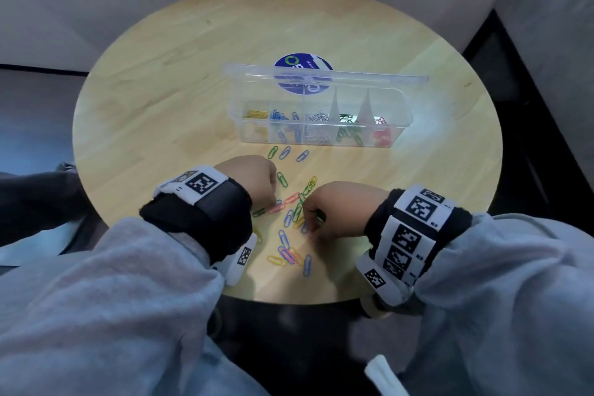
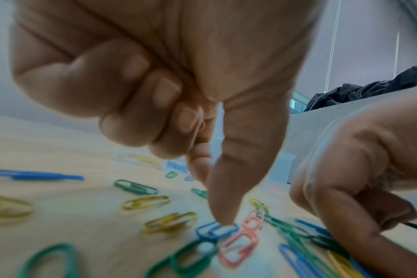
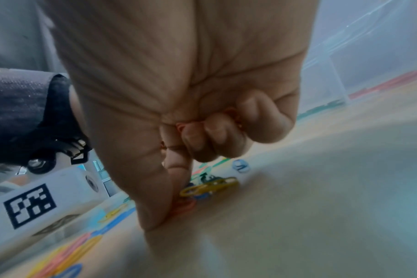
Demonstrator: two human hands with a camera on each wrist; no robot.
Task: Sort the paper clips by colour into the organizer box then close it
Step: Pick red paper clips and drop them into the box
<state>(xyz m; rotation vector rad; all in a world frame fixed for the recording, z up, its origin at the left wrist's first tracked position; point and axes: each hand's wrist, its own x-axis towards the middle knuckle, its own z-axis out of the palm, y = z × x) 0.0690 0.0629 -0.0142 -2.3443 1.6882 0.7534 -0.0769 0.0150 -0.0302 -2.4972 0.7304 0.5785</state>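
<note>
A round pale-wood bench [image 1: 160, 80] stands against grey walls, with dark floor at 3 o'clock and a dark garment on a ledge seen in the left wrist view. Grey sleeves [image 1: 96, 299] and black wrist straps with white tag blocks [image 1: 414, 231] fill the near edge at 6 o'clock.

Loose clips [image 1: 291, 228] in blue, green, yellow and red lie scattered on the near half of the bench, between and just ahead of both hands. The left hand [image 1: 249, 178] sits at 9 o'clock of the scatter, three fingers curled into the palm, its thumb and forefinger reaching down; the thumb tip presses a blue clip [image 2: 217, 230] lying just beside a red clip [image 2: 240, 244] and a green clip [image 2: 191, 257]. The right hand [image 1: 337, 209] sits at 3 o'clock of the scatter, its fingers [image 3: 214, 135] curled shut round red clips that peep out between them, while thumb and forefinger meet over another red clip [image 3: 185, 206] on the bench; a yellow clip [image 3: 210, 186] lies just beyond.

Farther off, at 12 o'clock, the clear box [image 1: 398, 135] stands open, lid [image 1: 385, 77] tilted back. Its compartments hold, left to right, yellow, blue, silver, green and red clips. Behind it a blue round sticker [image 1: 292, 61] shows on the bench.
</note>
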